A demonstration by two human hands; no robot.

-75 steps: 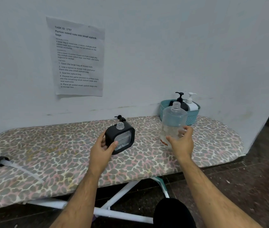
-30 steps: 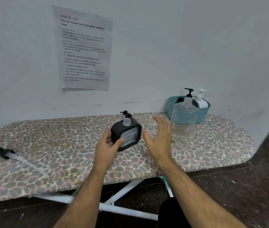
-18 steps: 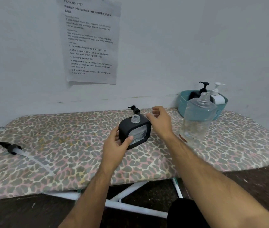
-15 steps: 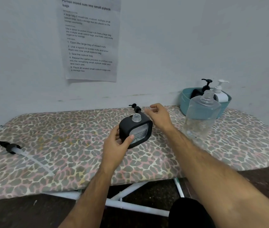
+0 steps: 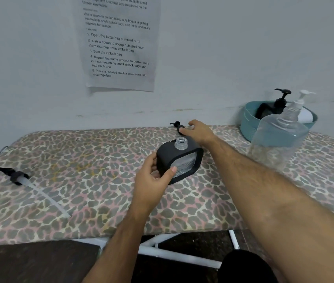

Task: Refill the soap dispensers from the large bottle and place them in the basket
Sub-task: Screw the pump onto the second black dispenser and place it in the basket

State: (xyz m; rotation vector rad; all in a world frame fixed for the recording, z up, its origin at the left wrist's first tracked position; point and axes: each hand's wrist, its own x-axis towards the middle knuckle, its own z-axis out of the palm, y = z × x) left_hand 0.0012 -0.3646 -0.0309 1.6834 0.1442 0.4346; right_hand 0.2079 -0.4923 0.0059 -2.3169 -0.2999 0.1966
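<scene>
The sheet of paper [image 5: 119, 43] taped to the wall is cut off at the top, so only its lower lines read. Behind the black dispenser [image 5: 179, 160], the small pump head [image 5: 177, 126] is half hidden by the right hand [image 5: 199, 130], and whether its tube is attached cannot be made out. The large bottle [image 5: 278, 139] is clear and blurred; its lower body blends with the patterned cover, and it stands to the right of the black dispenser, its neck uncapped. Behind the bottle, the teal basket [image 5: 249, 123] is partly covered by it; 2 pump dispensers stand inside, 1 black [image 5: 274, 107] and 1 white [image 5: 303, 111], their bodies mostly hidden.

The ironing board [image 5: 92, 180] has bare cover all along the left of the black dispenser, up to a loose pump with a long tube [image 5: 22, 179] lying near the board's left end. The near edge of the board runs in front of the dispenser, with white legs and dark floor below.

The left hand [image 5: 151, 182] grips the black dispenser at its left side, thumb across the clear front face, fingers curled round the back; the dispenser is tilted, its open threaded neck up. The right arm reaches past the dispenser's right side, and the right hand's thumb and fingers close around the small pump head on the board by the wall.
</scene>
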